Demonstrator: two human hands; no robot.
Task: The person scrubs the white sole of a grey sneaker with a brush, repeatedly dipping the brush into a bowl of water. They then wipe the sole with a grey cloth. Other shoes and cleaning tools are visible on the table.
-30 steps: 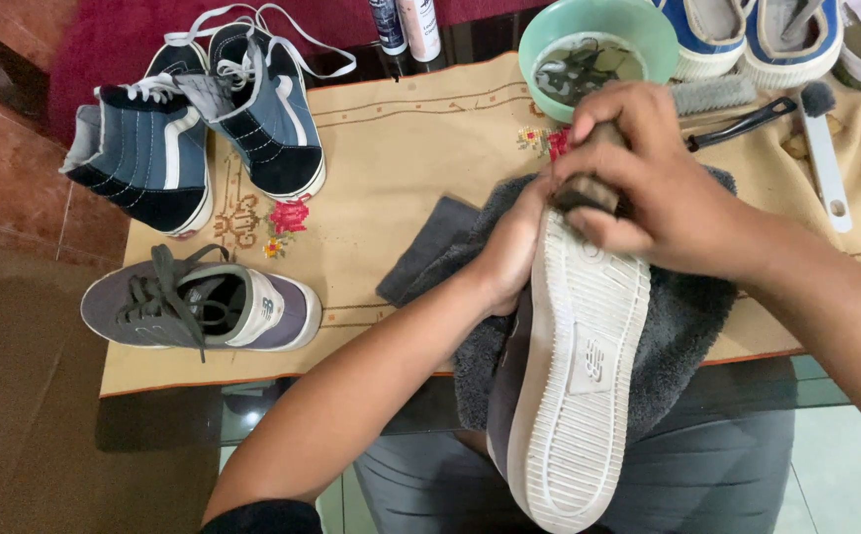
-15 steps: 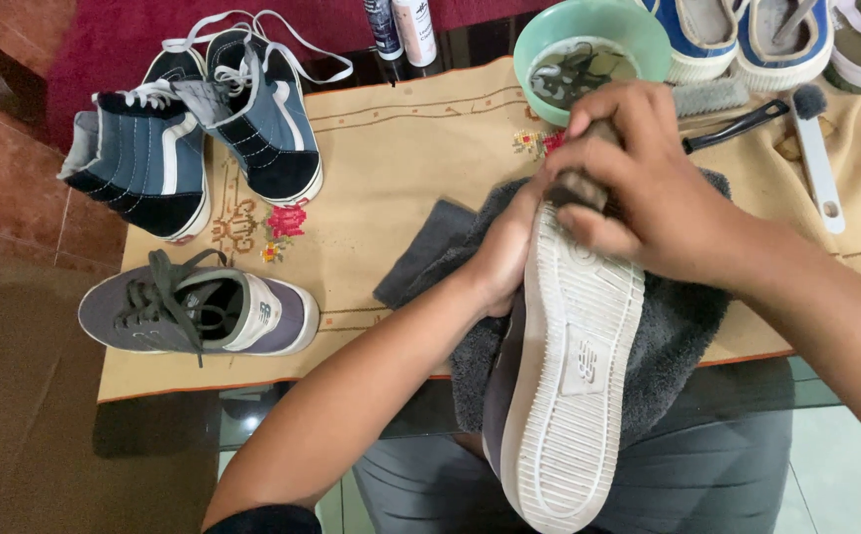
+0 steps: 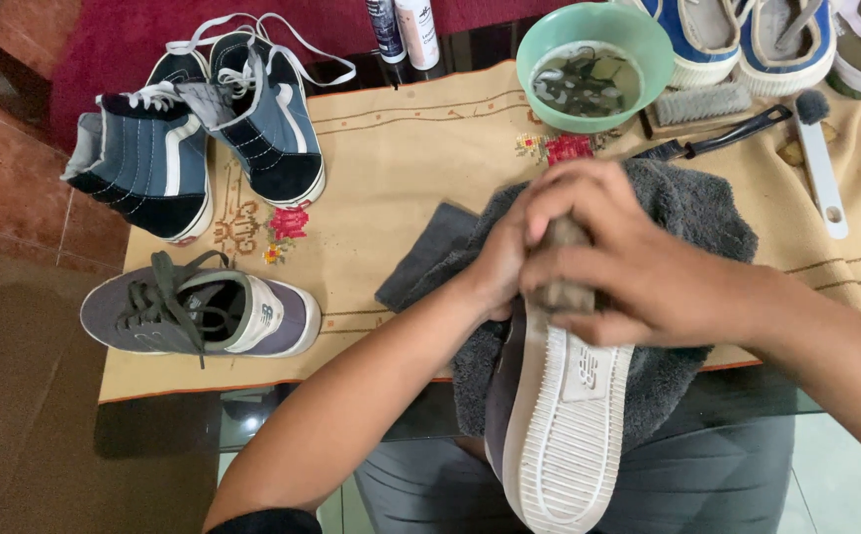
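2 hands meet over 1 grey sneaker point(image 3: 559, 425), which lies sole-up across a dark grey towel point(image 3: 692, 213) at the near edge of the bench point(image 3: 401, 158), heel toward the person and toe pointing away. The left hand point(image 3: 499, 262) is closed around the toe end from the left, seemingly to steady the shoe. The right hand point(image 3: 638, 267) is wrapped over a small brownish block point(image 3: 561, 267), pressing it on the front of the white ribbed sole; what the block is made of I cannot tell. The towel under the shoe probably cushions it and catches dirt.

Its mate, a grey laced sneaker point(image 3: 203, 311), sits upright near the bench's left edge, well apart from the hands. 2 navy high-top shoes point(image 3: 203, 129) stand at the far left corner, laces loose. A green bowl point(image 3: 596, 69) of murky water with something dark soaking in it sits along the far edge, just beyond the towel. Beside it lie a scrubbing brush point(image 3: 702, 104), a black-handled brush point(image 3: 722, 133) and a white-handled brush point(image 3: 821, 163), all within the right hand's reach. 2 small bottles point(image 3: 403, 30) stand at the far edge, and blue and white shoes point(image 3: 747, 40) line the far right corner.
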